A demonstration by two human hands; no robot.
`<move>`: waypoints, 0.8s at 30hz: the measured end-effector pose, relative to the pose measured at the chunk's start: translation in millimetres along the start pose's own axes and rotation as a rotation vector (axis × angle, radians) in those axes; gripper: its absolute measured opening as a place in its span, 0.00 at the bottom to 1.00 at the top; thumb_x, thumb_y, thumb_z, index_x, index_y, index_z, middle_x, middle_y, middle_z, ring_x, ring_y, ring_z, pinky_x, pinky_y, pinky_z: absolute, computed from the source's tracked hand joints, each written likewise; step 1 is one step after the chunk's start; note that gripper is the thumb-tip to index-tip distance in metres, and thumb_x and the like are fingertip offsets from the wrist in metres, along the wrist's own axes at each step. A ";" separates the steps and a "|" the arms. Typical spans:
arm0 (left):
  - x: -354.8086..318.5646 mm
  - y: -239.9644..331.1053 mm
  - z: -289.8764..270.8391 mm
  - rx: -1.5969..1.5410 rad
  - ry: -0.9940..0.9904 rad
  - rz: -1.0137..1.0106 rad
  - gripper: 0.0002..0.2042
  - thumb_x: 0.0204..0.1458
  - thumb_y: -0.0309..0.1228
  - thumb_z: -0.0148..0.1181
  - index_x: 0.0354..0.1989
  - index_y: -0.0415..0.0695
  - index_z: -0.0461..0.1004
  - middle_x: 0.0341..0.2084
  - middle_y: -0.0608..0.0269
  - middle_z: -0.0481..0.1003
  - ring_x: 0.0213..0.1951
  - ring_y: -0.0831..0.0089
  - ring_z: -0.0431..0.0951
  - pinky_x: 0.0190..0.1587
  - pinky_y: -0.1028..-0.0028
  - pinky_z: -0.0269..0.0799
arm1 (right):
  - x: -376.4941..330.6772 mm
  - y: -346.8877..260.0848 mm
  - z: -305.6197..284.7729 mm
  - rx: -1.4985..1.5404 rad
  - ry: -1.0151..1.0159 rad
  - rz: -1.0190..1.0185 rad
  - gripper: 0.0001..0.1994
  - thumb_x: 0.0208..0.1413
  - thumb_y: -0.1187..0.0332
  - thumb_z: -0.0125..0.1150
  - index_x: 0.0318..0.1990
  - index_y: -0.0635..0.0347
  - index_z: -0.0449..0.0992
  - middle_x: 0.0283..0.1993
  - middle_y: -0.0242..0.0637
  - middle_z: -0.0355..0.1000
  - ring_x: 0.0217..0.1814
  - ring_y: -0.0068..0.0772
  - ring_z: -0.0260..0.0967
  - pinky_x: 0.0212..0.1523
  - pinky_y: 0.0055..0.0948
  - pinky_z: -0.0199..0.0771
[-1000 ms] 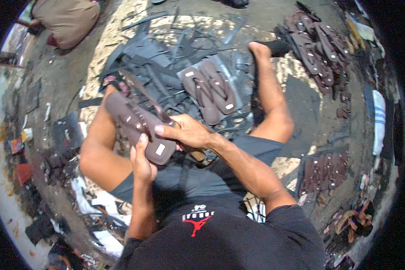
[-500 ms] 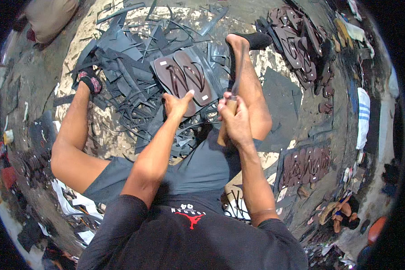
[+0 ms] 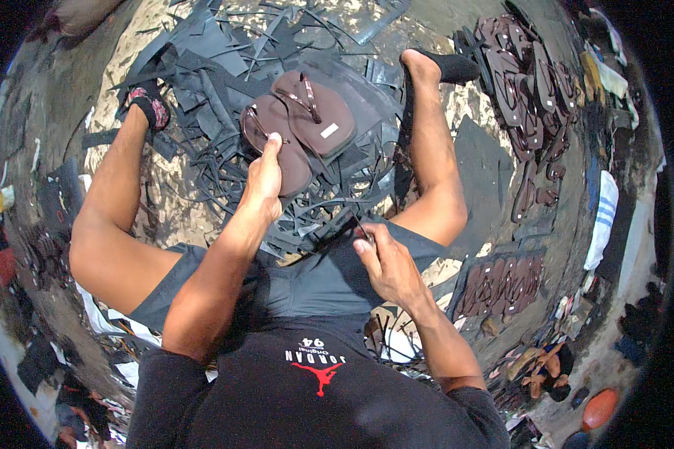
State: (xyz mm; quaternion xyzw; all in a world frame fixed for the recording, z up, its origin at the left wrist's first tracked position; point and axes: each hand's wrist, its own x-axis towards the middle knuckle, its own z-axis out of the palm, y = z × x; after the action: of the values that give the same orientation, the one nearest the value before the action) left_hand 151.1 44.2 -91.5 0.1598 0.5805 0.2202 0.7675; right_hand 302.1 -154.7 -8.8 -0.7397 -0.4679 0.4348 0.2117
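My left hand (image 3: pixel 263 178) grips a pair of brown flip-flops (image 3: pixel 335 129), its thumb lying on top of the nearer left one. They are tilted over a heap of dark rubber offcuts (image 3: pixel 217 142) between my spread legs. Each flip-flop has a glossy dark thong strap, and a pale label shows on the right one. A dark sheet (image 3: pixel 382 105) shows beyond them, blurred. My right hand (image 3: pixel 389 266) is closed on a knife (image 3: pixel 359 223) near my right thigh, apart from the flip-flops. Only a thin dark part of the knife shows; its handle is hidden in my fingers.
Piled brown flip-flops (image 3: pixel 528 82) lie at the far right. Beyond my right knee is a flat dark sheet (image 3: pixel 475 172). A row of brown flip-flops (image 3: pixel 498 284) lies at the right, near a white towel with blue stripes (image 3: pixel 600 224).
My left hand has shifted left and turned the flip-flops, which now tilt differently. My right hand has drawn down toward my lap with the knife, whose upright blade showed before.
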 end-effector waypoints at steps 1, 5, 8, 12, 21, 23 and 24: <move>0.9 2.7 0.0 -0.046 -0.036 -0.002 0.33 0.63 0.53 0.55 0.62 0.33 0.68 0.56 0.51 0.76 0.54 0.59 0.78 0.61 0.59 0.71 | -3.0 -1.0 -1.3 -0.024 -0.023 0.038 0.19 0.68 0.57 0.54 0.55 0.64 0.66 0.45 0.60 0.76 0.50 0.64 0.75 0.48 0.50 0.75; -4.2 9.9 1.8 -0.076 -0.069 -0.040 0.31 0.64 0.52 0.54 0.61 0.34 0.68 0.55 0.52 0.76 0.54 0.60 0.78 0.60 0.58 0.72 | 13.5 -7.3 -1.9 -0.154 -0.004 0.020 0.19 0.68 0.56 0.55 0.54 0.63 0.67 0.43 0.60 0.76 0.44 0.64 0.75 0.42 0.53 0.75; 8.8 1.8 -8.9 -0.049 -0.112 -0.015 0.32 0.65 0.53 0.53 0.61 0.32 0.67 0.55 0.50 0.75 0.54 0.60 0.78 0.58 0.59 0.74 | 40.9 -9.3 2.1 -0.174 -0.038 -0.032 0.18 0.68 0.56 0.54 0.52 0.63 0.66 0.39 0.60 0.76 0.42 0.66 0.75 0.40 0.54 0.75; 24.6 -16.6 -23.1 -0.055 -0.140 -0.032 0.38 0.64 0.53 0.55 0.66 0.28 0.57 0.59 0.44 0.70 0.57 0.59 0.75 0.59 0.58 0.73 | 95.2 -14.3 20.0 -0.311 -0.096 -0.019 0.20 0.68 0.54 0.52 0.49 0.66 0.65 0.37 0.62 0.76 0.41 0.68 0.75 0.39 0.57 0.74; 25.8 -13.6 -21.8 -0.226 -0.082 -0.086 0.24 0.67 0.48 0.53 0.60 0.40 0.69 0.50 0.57 0.79 0.49 0.65 0.80 0.55 0.63 0.76 | 180.3 14.4 72.2 -0.249 0.204 -0.475 0.23 0.58 0.66 0.59 0.62 0.61 0.72 0.63 0.55 0.69 0.64 0.61 0.67 0.64 0.48 0.67; 26.6 -15.5 -24.9 -0.241 -0.083 -0.090 0.24 0.66 0.49 0.53 0.59 0.41 0.71 0.49 0.58 0.79 0.48 0.67 0.81 0.54 0.64 0.76 | 195.6 19.3 80.3 -0.163 0.324 -0.550 0.23 0.58 0.67 0.60 0.61 0.61 0.72 0.61 0.54 0.71 0.63 0.61 0.68 0.63 0.48 0.67; 22.7 -9.1 -24.6 -0.245 -0.082 -0.100 0.24 0.66 0.49 0.53 0.58 0.41 0.71 0.49 0.59 0.79 0.47 0.68 0.80 0.53 0.64 0.77 | 201.0 16.5 80.4 -0.151 0.366 -0.582 0.23 0.57 0.67 0.60 0.61 0.61 0.73 0.60 0.53 0.71 0.62 0.60 0.68 0.63 0.48 0.67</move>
State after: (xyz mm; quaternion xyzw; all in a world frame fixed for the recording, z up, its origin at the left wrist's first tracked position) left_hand 134.1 48.1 -121.5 0.0443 0.5246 0.2441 0.8144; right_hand 279.8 6.1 -153.0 -0.6545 -0.6444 0.1808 0.3518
